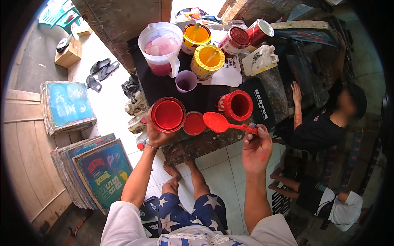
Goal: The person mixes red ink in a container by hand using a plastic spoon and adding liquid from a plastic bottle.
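Observation:
My left hand (157, 136) is wrapped round a can of red paint (168, 115), whose open top faces up. In my right hand (257, 152) is a spoon (217, 123) coated in red, its bowl pointing left and its handle pinched between thumb and fingers. Between the two hands a round lid with red paint on it (194, 123) lies at the table's near edge. Just beyond the spoon stands a red-smeared tub (240, 105) with a dark red inside. A small purple cup (186, 81) stands behind the can.
Beyond are a pitcher of pink liquid (160, 49), yellow paint cans (207, 61), red cans (234, 40) and a stained white jug (260, 60). Framed screens (102, 172) lean at the left. At right, a co-worker's hand (296, 93) rests near the table; another person sits lower right.

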A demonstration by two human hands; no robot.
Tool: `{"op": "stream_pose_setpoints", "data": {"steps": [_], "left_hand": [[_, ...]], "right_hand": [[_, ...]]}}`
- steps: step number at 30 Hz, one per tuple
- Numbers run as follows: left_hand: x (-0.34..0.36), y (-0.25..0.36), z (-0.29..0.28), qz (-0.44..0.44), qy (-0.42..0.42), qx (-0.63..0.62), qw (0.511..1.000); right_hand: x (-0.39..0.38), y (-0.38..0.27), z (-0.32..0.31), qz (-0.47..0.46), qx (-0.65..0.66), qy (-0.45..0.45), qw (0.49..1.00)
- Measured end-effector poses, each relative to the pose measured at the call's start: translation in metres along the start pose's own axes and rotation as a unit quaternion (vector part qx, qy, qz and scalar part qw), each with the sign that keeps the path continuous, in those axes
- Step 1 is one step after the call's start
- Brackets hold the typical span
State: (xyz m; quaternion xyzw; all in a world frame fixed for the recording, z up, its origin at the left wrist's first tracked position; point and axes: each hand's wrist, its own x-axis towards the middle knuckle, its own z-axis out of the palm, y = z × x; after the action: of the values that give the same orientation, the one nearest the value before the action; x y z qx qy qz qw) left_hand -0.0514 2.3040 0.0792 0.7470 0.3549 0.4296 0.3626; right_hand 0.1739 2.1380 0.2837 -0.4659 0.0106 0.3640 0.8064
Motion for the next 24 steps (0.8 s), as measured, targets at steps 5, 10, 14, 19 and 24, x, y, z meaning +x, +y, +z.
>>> {"op": "stream_pose_setpoints", "data": {"steps": [5, 10, 14, 19, 24], "left_hand": [[0.001, -0.002, -0.004, -0.014, -0.016, -0.043, 0.999], [-0.010, 0.018, -0.021, -0.105, -0.039, -0.071, 0.991], [-0.065, 0.054, -0.040, -0.125, 0.042, 0.134, 0.982], [-0.076, 0.162, -0.035, -0.343, 0.020, -0.264, 0.901], [-0.031, 0.190, -0.034, -0.412, -0.053, -0.417, 0.808]], "right_hand": [[-0.005, 0.013, 0.009, 0.017, 0.005, -0.004, 1.000], [-0.023, 0.024, 0.018, 0.043, 0.035, -0.043, 0.998], [-0.038, 0.051, 0.013, 0.067, 0.033, -0.061, 0.995], [-0.064, 0.096, 0.016, 0.079, 0.006, -0.059, 0.995], [-0.088, 0.123, 0.016, 0.044, -0.043, -0.043, 0.997]]}}
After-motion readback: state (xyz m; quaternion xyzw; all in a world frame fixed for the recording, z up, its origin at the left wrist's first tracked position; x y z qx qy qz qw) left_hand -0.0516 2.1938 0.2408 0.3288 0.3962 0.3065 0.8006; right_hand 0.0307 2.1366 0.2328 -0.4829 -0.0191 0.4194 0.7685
